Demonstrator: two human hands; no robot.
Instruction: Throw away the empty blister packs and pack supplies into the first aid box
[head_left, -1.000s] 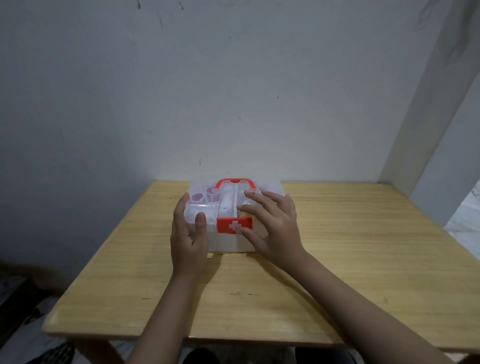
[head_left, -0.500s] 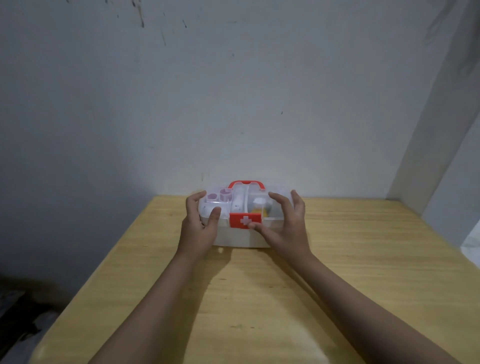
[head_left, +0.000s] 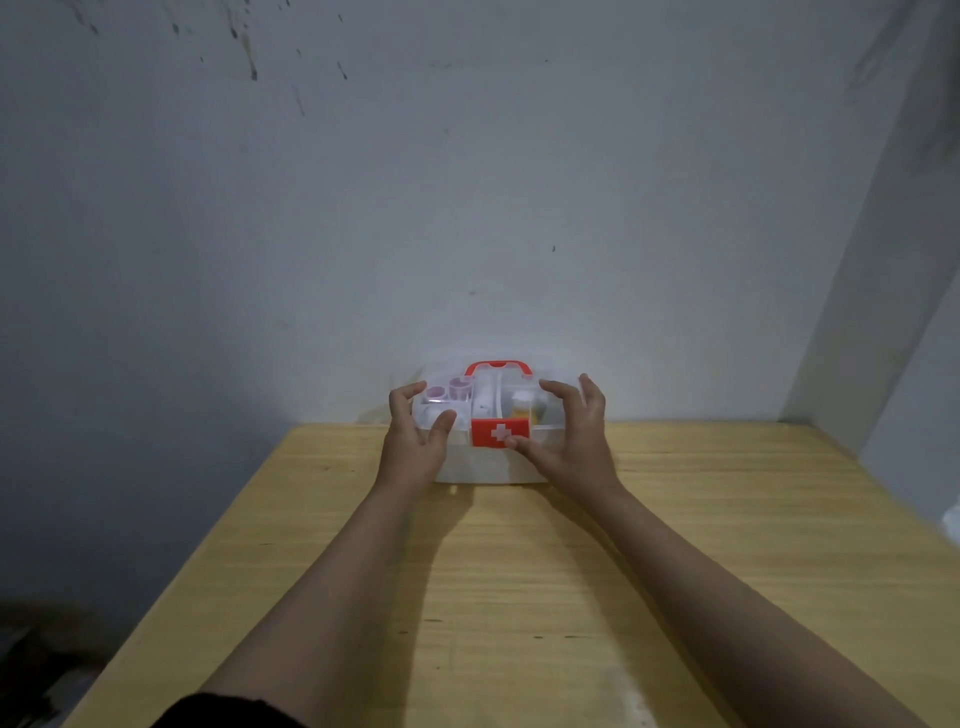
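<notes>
First aid box (head_left: 488, 470): clear plastic, lid closed, red handle (head_left: 497, 366) on top, red latch (head_left: 500, 433) bearing white cross in front; upright at bench (head_left: 727, 545) far edge.

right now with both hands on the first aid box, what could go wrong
1. The first aid box sits at the table's far edge by the wall; pushing it further could jam or tip it.
2. The right hand's thumb rests at the red latch; if that is not fully clicked, the clear lid may pop up when lifted.
3. The left hand grips only a corner, so the smooth plastic could slip.
</notes>
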